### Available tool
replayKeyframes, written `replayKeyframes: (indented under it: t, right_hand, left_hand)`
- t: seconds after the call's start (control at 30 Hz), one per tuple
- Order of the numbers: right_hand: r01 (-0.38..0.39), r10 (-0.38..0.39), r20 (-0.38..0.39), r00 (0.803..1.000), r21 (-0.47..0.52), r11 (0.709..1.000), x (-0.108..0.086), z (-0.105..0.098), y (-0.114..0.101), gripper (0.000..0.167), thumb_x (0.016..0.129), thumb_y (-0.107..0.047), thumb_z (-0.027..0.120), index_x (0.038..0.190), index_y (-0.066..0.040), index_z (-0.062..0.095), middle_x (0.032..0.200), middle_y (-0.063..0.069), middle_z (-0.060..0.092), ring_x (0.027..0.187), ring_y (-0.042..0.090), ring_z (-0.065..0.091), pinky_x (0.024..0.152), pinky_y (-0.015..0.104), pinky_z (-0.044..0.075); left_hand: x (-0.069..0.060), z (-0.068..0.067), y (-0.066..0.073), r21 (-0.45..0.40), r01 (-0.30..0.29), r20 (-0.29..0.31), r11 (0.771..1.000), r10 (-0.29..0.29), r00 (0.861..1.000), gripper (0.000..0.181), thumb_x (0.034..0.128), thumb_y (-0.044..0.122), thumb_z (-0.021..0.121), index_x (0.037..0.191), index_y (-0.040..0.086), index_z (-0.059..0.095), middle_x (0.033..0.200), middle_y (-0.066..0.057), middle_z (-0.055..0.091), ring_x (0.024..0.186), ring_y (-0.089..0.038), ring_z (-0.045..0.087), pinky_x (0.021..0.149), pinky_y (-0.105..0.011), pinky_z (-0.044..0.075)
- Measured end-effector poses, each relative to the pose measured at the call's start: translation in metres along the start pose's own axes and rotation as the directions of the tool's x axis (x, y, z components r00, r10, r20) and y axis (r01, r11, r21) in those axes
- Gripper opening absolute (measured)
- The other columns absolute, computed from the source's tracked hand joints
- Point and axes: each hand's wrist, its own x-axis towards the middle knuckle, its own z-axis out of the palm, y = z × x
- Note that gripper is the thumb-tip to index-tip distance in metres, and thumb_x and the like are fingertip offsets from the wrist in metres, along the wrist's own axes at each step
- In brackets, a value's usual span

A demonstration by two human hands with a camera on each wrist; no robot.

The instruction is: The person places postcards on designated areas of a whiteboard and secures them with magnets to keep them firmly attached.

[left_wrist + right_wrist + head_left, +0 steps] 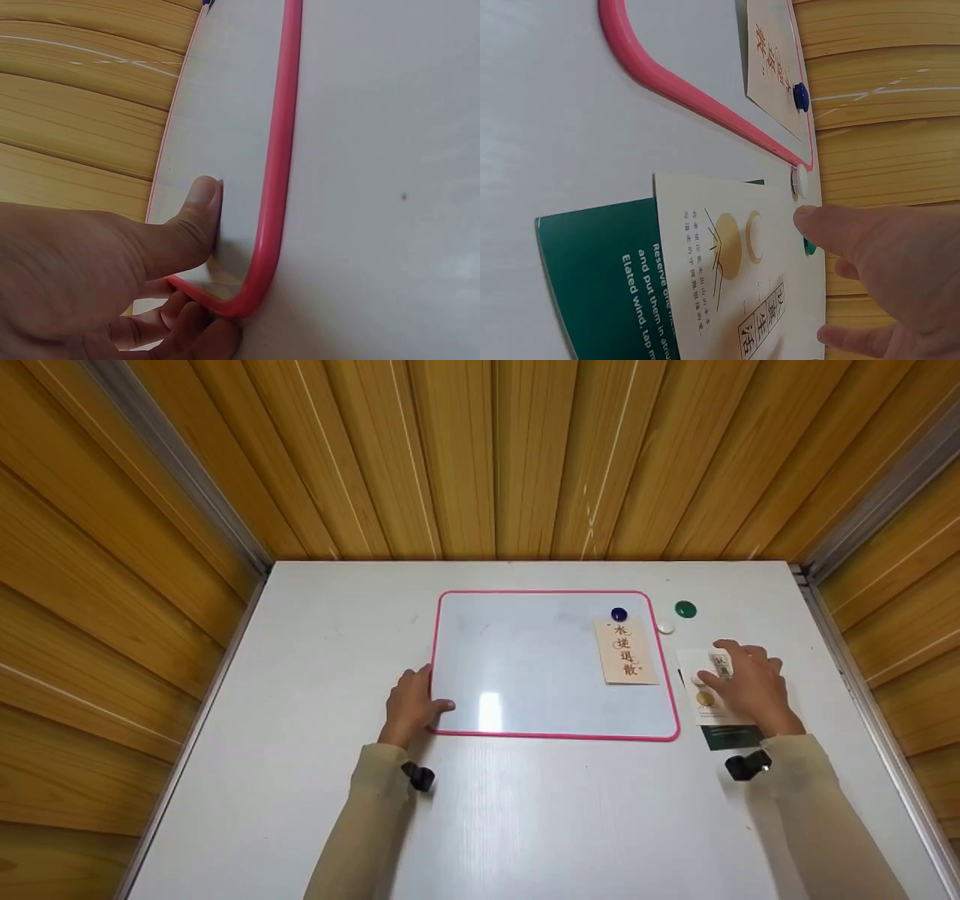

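My left hand (411, 703) grips the lower left edge of a pink-framed whiteboard (517, 660); in the left wrist view its thumb (196, 217) lies over the surface and the fingers are at the rim. A dark blue round magnet (619, 614) sits at the top of a peach card (611, 671) on the board's right side. My right hand (756, 686) hovers with spread fingers over a white printed card (727, 262). That card overlaps a dark green card (604, 262). Whether any fingertip touches the white card, I cannot tell.
A white magnet (665, 628) is by the board's right edge, and a green magnet (685, 609) lies farther back. All this is on a white table (300, 780) with wood-look panels (465, 457) behind and on both sides.
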Motion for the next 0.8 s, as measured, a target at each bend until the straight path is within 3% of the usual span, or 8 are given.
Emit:
replayKeyframes:
  t: [0.47,0.8]
  right_hand:
    - [0.02,-0.02,-0.006,1.0,-0.01,1.0,-0.003,0.003,0.009,0.073,0.096,-0.033,0.073,0.154,-0.003,0.039,0.144,0.042,0.034,0.112,0.059,0.035,0.086,0.07,0.041]
    - [-0.061,0.062,0.035,0.997,-0.025,0.998,-0.007,-0.002,0.012,0.098,0.094,-0.043,0.072,0.161,0.001,0.014,0.138,0.045,0.033,0.109,0.061,0.034,0.088,0.076,0.041]
  left_hand:
    - [0.0,-0.001,0.0,-0.024,0.006,0.003,1.0,-0.006,1.0,0.077,0.0788,0.024,0.091,0.144,0.004,0.056,0.107,-0.015,0.062,0.093,-0.029,0.06,0.088,-0.049,0.052]
    - [-0.001,-0.001,0.001,-0.018,0.015,-0.001,1.0,-0.015,1.0,0.082,0.078,0.024,0.092,0.148,0.004,0.053,0.11,-0.016,0.063,0.095,-0.03,0.061,0.089,-0.05,0.052]
